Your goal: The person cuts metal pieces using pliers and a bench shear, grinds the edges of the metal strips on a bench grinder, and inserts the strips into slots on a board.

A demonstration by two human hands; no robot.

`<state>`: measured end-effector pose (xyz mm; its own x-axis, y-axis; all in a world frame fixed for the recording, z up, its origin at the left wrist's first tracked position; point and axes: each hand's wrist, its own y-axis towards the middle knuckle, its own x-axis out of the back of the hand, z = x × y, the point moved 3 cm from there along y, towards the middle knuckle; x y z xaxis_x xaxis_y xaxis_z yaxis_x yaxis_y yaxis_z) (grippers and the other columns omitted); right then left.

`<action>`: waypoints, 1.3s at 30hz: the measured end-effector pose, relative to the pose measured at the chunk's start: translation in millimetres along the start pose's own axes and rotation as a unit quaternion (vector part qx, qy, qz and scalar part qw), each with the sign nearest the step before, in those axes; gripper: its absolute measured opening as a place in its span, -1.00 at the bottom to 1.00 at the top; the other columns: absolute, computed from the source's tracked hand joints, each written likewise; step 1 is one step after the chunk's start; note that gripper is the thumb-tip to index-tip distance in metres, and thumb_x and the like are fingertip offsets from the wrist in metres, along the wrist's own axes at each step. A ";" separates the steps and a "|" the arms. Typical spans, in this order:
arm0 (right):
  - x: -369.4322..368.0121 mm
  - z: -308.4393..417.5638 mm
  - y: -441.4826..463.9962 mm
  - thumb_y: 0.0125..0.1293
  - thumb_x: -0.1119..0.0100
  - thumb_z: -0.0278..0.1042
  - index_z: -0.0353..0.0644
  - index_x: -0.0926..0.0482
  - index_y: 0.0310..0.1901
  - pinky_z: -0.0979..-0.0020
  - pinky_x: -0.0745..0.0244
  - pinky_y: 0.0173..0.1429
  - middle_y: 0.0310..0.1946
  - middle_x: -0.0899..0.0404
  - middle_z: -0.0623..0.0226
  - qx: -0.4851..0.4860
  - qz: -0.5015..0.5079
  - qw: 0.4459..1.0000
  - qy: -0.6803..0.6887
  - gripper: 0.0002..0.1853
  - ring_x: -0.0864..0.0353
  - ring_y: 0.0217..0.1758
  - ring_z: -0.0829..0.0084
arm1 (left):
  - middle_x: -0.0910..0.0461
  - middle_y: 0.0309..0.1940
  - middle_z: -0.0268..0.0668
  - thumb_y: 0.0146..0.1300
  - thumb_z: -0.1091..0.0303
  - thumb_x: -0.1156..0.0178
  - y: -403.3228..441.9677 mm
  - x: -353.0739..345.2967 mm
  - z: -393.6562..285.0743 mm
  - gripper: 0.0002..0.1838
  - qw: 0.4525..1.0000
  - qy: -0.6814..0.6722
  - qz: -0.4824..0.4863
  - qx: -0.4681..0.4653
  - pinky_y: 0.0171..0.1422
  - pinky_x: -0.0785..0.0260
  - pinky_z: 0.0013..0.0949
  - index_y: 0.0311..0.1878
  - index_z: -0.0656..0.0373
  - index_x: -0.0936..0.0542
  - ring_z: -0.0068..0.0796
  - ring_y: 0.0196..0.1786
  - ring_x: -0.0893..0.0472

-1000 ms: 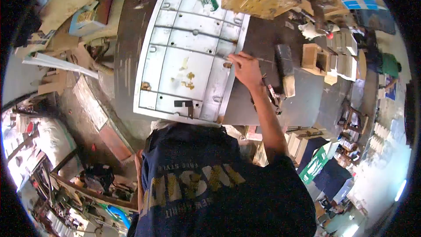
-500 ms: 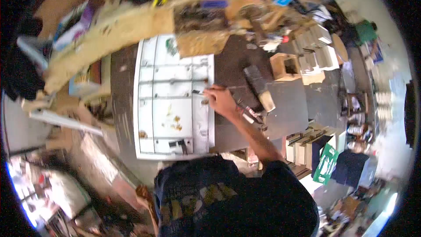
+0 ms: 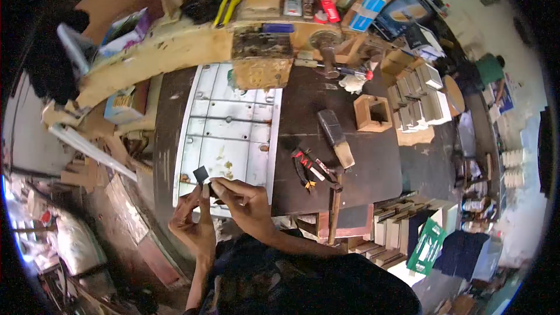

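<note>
A white panel (image 3: 227, 122) with dark lines across it lies on the dark workbench, stained in places. Over its near edge my two hands meet. My left hand (image 3: 193, 221) is closed with its fingertips at a small flat black square piece (image 3: 200, 175), which points up and away from me. Close beside it, my right hand (image 3: 248, 204) is pinched, thumb and forefinger together near that piece. A small dark bit shows under the right fingers; what exactly they grip is partly hidden.
Right of the panel lie a dark brush-like block (image 3: 335, 137), red-and-black pliers (image 3: 309, 166), a hammer (image 3: 335, 210) and a wooden box (image 3: 372, 112). A wooden beam (image 3: 157, 46) crosses behind. Stacked pale blocks (image 3: 420, 96) stand right. A person (image 3: 490, 73) is at the far right.
My right hand has come back from the panel's right edge toward me, and my left hand has risen to meet it. The black piece that lay on the panel's near end no longer shows there.
</note>
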<state>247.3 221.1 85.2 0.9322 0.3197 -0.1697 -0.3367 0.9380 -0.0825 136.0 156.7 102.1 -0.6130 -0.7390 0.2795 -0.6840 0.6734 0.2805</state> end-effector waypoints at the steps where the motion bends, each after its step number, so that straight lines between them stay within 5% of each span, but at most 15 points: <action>1: -3.1 6.3 -6.4 0.43 -0.20 -0.26 -0.32 -0.65 0.03 0.49 -0.54 -0.19 -0.18 -0.73 0.21 -0.016 0.038 0.998 -0.038 -0.69 -0.63 -0.22 0.61 | -0.70 -0.25 -0.20 0.19 0.54 -0.31 -4.9 5.4 -6.8 -0.77 0.996 0.082 -0.012 -0.031 -0.20 -0.42 -0.42 -0.06 0.29 -0.73 -0.47 -0.27 -0.61; 2: -9.6 3.9 -11.0 0.43 -0.20 -0.26 -0.32 -0.65 0.03 0.49 -0.54 -0.19 -0.18 -0.73 0.21 -0.025 0.058 0.997 -0.041 -0.69 -0.63 -0.22 0.61 | -0.70 -0.25 -0.20 0.19 0.54 -0.31 -9.1 11.5 -10.5 -0.77 0.995 0.091 -0.028 -0.018 -0.20 -0.42 -0.42 -0.06 0.29 -0.73 -0.47 -0.27 -0.61; 4: -30.1 5.1 -25.2 0.42 -0.21 -0.34 -0.28 -0.66 0.05 0.60 -0.44 -0.32 -0.29 -0.72 0.36 0.120 0.082 0.987 -0.069 -0.73 -0.58 -0.33 0.71 | -0.69 -0.22 -0.13 0.16 0.50 -0.28 -19.5 26.5 -24.8 -0.75 0.975 0.175 -0.036 -0.130 -0.05 -0.49 -0.29 -0.08 0.31 -0.72 -0.27 -0.15 -0.65; 6: -52.3 -0.6 -28.8 0.37 -0.27 -0.30 -0.31 -0.69 -0.07 0.62 -0.45 -0.31 -0.34 -0.69 0.41 -0.119 0.198 0.973 0.014 -0.75 -0.59 -0.33 0.69 | -0.70 -0.14 -0.10 0.01 0.52 -0.26 -37.6 57.8 -15.0 -0.65 0.969 0.186 -0.073 -0.147 0.13 -0.48 -0.21 -0.06 0.29 -0.71 -0.12 0.01 -0.65; 8: -80.8 0.3 -34.0 0.40 -0.24 -0.18 -0.32 -0.71 -0.12 0.62 -0.47 -0.34 -0.37 -0.70 0.37 -0.142 0.290 0.946 0.026 -0.69 -0.61 -0.35 0.64 | -0.70 -0.11 -0.11 -0.03 0.55 -0.29 -59.8 91.1 -23.6 -0.62 0.975 0.178 -0.122 -0.056 0.17 -0.45 -0.21 -0.05 0.28 -0.70 -0.13 0.03 -0.64; 12: -147.9 -23.7 -80.6 0.38 -0.25 -0.29 -0.30 -0.73 -0.19 0.51 -0.60 -0.28 -0.35 -0.69 0.32 -0.130 0.436 0.890 -0.036 -0.77 -0.62 -0.35 0.62 | -0.69 -0.10 -0.12 0.04 0.52 -0.36 -173.9 170.5 -8.7 -0.64 0.911 0.260 -0.308 0.086 0.14 -0.44 -0.26 -0.02 0.25 -0.67 -0.16 0.04 -0.62; 15: -187.3 -42.7 -132.3 0.33 -0.31 -0.38 -0.32 -0.71 -0.17 0.54 -0.53 -0.23 -0.37 -0.68 0.37 -0.128 0.531 0.835 -0.075 -0.82 -0.59 -0.40 0.62 | -0.57 0.04 -0.17 0.16 0.35 -0.38 -310.3 192.5 31.0 -0.53 0.768 0.177 -0.528 0.315 0.12 -0.41 -0.23 0.13 0.22 -0.50 -0.21 0.09 -0.55; 18: -212.9 -75.1 -188.9 0.31 -0.33 -0.42 -0.35 -0.67 -0.01 0.53 -0.55 -0.19 -0.26 -0.70 0.33 -0.134 0.625 0.759 -0.120 -0.73 -0.62 -0.28 0.58 | -0.33 0.18 0.16 0.11 0.09 -0.42 -471.5 155.0 74.1 -0.32 0.482 0.101 -0.723 0.485 0.36 -0.19 -0.13 0.18 0.28 -0.39 -0.03 0.30 -0.25; 20: -215.8 -85.3 -241.7 0.31 -0.33 -0.40 -0.38 -0.66 -0.01 0.54 -0.55 -0.19 -0.26 -0.69 0.33 -0.131 0.691 0.695 -0.150 -0.71 -0.61 -0.29 0.59 | -0.27 0.23 0.21 0.11 0.05 -0.40 -526.3 128.6 63.3 -0.30 0.339 0.120 -0.778 0.515 0.49 0.08 -0.05 0.17 0.30 -0.37 0.09 0.34 -0.16; 23: -200.2 -99.2 -317.5 0.29 -0.35 -0.43 -0.41 -0.67 -0.03 0.51 -0.56 -0.15 -0.30 -0.68 0.30 -0.075 0.787 0.589 -0.168 -0.72 -0.61 -0.32 0.57 | -0.22 0.30 0.27 0.13 0.04 -0.40 -570.8 100.7 35.4 -0.33 0.253 0.165 -0.816 0.493 0.53 0.17 -0.02 0.13 0.31 -0.39 0.14 0.41 -0.05; 26: -196.4 -106.3 -424.9 0.29 -0.33 -0.51 -0.48 -0.66 -0.07 0.57 -0.49 -0.12 -0.32 -0.63 0.40 -0.024 0.852 0.495 -0.170 -0.76 -0.57 -0.26 0.61 | -0.05 0.42 0.35 0.17 0.05 -0.37 -624.6 126.0 40.1 -0.42 0.252 0.050 -0.847 0.466 0.53 0.18 0.01 0.10 0.26 -0.44 0.16 0.46 0.04; 29: -182.8 -108.0 -488.7 0.27 -0.34 -0.54 -0.49 -0.66 -0.09 0.58 -0.48 -0.14 -0.34 -0.61 0.45 -0.031 0.879 0.435 -0.192 -0.78 -0.55 -0.25 0.64 | 0.19 0.51 0.37 0.27 0.09 -0.29 -643.4 131.3 60.6 -0.66 0.334 0.033 -0.840 0.427 0.51 0.13 0.04 -0.06 0.13 -0.59 0.17 0.45 0.00; 31: -177.0 -113.9 -516.8 0.25 -0.35 -0.56 -0.46 -0.68 -0.11 0.60 -0.46 -0.16 -0.36 -0.61 0.44 -0.055 0.908 0.364 -0.198 -0.79 -0.54 -0.28 0.66 | 0.21 0.51 0.36 0.31 0.10 -0.24 -636.5 134.9 53.9 -0.71 0.352 0.093 -0.819 0.443 0.54 0.21 0.07 -0.10 0.12 -0.62 0.24 0.51 0.08; 39: -177.7 -125.1 -583.2 0.22 -0.37 -0.52 -0.42 -0.71 -0.17 0.57 -0.38 -0.22 -0.38 -0.63 0.36 -0.057 0.938 0.281 -0.195 -0.82 -0.50 -0.31 0.63 | 0.15 0.53 0.27 0.42 0.10 -0.11 -642.7 142.7 45.7 -0.71 0.435 0.073 -0.748 0.497 0.54 0.29 0.17 -0.09 0.13 -0.62 0.32 0.55 0.24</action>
<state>261.4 -399.5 40.5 -0.9636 0.2483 0.0991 -0.2654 -0.9335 -0.2411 470.1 -382.5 -80.3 0.7927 -0.2783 0.5424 -0.1524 -0.9519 -0.2658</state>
